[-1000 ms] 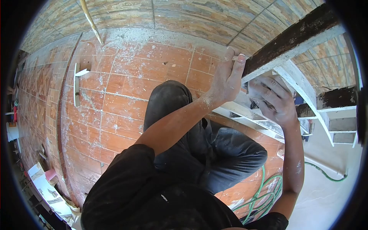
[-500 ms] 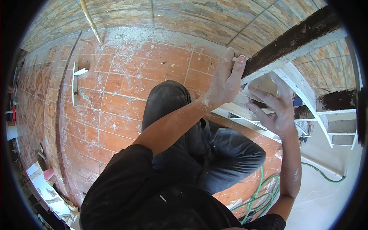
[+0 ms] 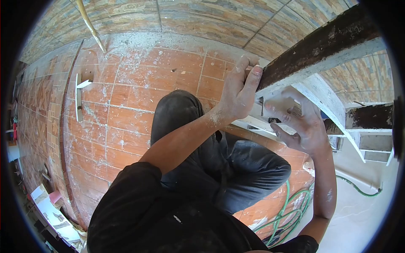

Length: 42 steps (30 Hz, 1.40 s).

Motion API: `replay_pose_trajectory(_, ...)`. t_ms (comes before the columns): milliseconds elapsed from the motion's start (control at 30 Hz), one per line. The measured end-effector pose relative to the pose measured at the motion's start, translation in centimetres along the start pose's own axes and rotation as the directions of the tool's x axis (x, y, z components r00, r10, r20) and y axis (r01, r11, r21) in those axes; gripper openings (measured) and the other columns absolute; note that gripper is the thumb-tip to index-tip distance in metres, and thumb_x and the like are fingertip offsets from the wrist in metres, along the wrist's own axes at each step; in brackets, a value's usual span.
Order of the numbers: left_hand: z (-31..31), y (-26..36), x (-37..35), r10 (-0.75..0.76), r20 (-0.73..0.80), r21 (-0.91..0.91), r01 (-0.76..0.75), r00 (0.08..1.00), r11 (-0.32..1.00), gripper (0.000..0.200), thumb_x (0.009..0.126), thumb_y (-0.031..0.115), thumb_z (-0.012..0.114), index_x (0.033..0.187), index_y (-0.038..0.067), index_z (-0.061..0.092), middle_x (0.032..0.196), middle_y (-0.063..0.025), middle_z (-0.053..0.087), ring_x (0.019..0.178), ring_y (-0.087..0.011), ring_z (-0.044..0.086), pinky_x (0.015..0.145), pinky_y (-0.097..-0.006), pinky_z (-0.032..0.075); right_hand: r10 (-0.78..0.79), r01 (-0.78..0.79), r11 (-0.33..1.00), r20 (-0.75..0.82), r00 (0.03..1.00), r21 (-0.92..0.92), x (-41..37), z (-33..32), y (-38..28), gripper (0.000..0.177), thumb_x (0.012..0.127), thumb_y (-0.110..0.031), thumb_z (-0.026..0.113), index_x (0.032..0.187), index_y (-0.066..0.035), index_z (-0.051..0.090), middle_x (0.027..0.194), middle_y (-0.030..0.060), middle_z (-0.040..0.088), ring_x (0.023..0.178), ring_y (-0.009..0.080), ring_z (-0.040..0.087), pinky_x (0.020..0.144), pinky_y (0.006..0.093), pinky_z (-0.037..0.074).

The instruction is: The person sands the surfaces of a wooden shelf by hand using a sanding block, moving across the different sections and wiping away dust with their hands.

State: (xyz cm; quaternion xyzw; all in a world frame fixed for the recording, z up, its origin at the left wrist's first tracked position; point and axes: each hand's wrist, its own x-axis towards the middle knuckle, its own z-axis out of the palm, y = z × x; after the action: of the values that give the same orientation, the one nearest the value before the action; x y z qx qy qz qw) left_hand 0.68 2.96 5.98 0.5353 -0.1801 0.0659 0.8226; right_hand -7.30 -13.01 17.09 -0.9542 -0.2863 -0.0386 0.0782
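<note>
My left hand [image 3: 239, 93] is closed on the near end of a dark brown beam [image 3: 314, 52] with a whitish lower edge, its thumb on top. The beam slants up to the right. Lower right of it, my right hand [image 3: 307, 130] is raised with its fingers curved and spread apart, and nothing shows in its grasp. Beside its fingers runs a curved white strip [image 3: 324, 96], part of a white framework. More white slats lie behind and under both hands, partly hidden by them. Pale dust coats both hands.
Orange floor tiles [image 3: 135, 133] carry white splatters. A stone-patterned wall [image 3: 202, 21] stands ahead, with a wooden pole [image 3: 90, 26] at left. A small white T-shaped piece [image 3: 78, 101] lies on the floor. A green hose [image 3: 291, 211] is coiled at lower right.
The beam end and my left hand sit slightly further left in view. My right hand has turned a little, its fingers still spread.
</note>
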Motion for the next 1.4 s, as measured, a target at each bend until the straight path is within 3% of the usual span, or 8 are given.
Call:
replay_pose_trajectory(67,-0.1,0.0,0.0,-0.008,0.009,-0.002,0.008,1.0,1.0,0.029,0.099,0.028,0.046,0.1,-0.001,0.05,0.055,-0.0061,0.051,0.055,-0.0071,0.041,0.05,-0.0275,0.033,0.005,-0.006,0.996,0.014,1.0,0.092,0.1,0.2,0.2,0.052,0.062,-0.011,0.081,0.112,-0.02,0.069,0.13,0.012,0.052,0.109,0.0321,0.056,0.086,0.0404,0.05)
replay_pose_trajectory(467,0.0,0.5,-0.1,-0.001,0.021,0.011,0.0,1.0,1.0,0.027,0.098,0.026,0.047,0.099,-0.001,0.049,0.054,-0.0062,0.049,0.054,-0.0079,0.043,0.049,-0.0278,0.033,-0.15,0.137,0.984,-0.109,0.983,-0.116,0.5,0.3,-1.1,0.042,0.072,-0.008,0.071,0.113,-0.014,0.067,0.118,0.0084,0.061,0.095,0.0295,0.058,0.08,0.0384,0.048)
replay_pose_trajectory(767,-0.1,1.0,-0.1,-0.006,0.025,0.061,0.004,1.0,0.998,0.026,0.098,0.027,0.047,0.099,0.001,0.049,0.056,-0.0069,0.051,0.054,-0.0082,0.042,0.05,-0.0282,0.033,0.041,-0.05,0.998,-0.265,0.963,-0.028,1.6,1.3,-3.0,0.037,0.072,-0.005,0.074,0.109,-0.009,0.067,0.098,0.0083,0.061,0.076,0.0234,0.059,0.067,0.0339,0.051)
replay_pose_trajectory(833,-0.2,1.1,0.1,0.001,0.009,0.051,-0.002,1.0,0.999,0.026,0.098,0.027,0.047,0.099,0.0,0.049,0.056,-0.0067,0.052,0.055,-0.008,0.041,0.05,-0.028,0.033,0.111,-0.076,0.975,-0.16,0.981,0.21,1.6,0.7,-2.2,0.046,0.068,-0.008,0.079,0.113,-0.011,0.067,0.104,0.0103,0.063,0.087,0.026,0.062,0.075,0.0385,0.05)
replay_pose_trajectory(1000,-0.2,0.9,0.1,0.004,0.021,0.046,-0.005,1.0,0.999,0.026,0.098,0.026,0.047,0.1,0.0,0.048,0.058,-0.006,0.052,0.056,-0.0074,0.041,0.051,-0.0274,0.034,0.109,-0.119,0.984,0.082,0.991,0.133,1.2,-1.3,-0.8,0.058,0.062,-0.018,0.084,0.117,-0.015,0.067,0.12,0.0164,0.056,0.1,0.0325,0.061,0.085,0.0389,0.049)
replay_pose_trajectory(1167,-0.1,0.7,0.2,0.025,0.014,0.045,-0.025,1.0,0.999,0.026,0.098,0.026,0.047,0.1,0.0,0.048,0.057,-0.0065,0.052,0.056,-0.0078,0.042,0.051,-0.0281,0.034,0.062,-0.071,0.983,0.057,0.996,0.168,0.5,-0.2,1.1,0.072,0.055,-0.026,0.088,0.122,-0.016,0.064,0.132,0.0206,0.047,0.108,0.0386,0.056,0.093,0.0414,0.045)
replay_pose_trajectory(1233,-0.2,0.7,0.2,0.033,0.009,0.063,-0.034,0.999,0.997,0.027,0.098,0.026,0.047,0.1,0.0,0.048,0.057,-0.0066,0.052,0.056,-0.0081,0.042,0.051,-0.0283,0.034,-0.027,0.029,0.991,-0.021,0.999,0.132,1.0,-0.7,0.3,0.082,0.051,-0.024,0.089,0.127,-0.017,0.06,0.123,0.0159,0.056,0.112,0.0323,0.056,0.094,0.0394,0.046)
replay_pose_trajectory(1400,-0.1,0.6,0.2,0.007,0.005,0.046,-0.007,1.0,0.999,0.031,0.099,0.03,0.045,0.099,-0.001,0.049,0.056,-0.0065,0.052,0.055,-0.0084,0.043,0.051,-0.0283,0.034,0.105,-0.126,0.981,0.146,0.984,0.145,1.1,-1.2,0.1,0.086,0.049,-0.028,0.09,0.128,-0.014,0.058,0.132,0.0154,0.05,0.113,0.0351,0.055,0.093,0.0402,0.046)
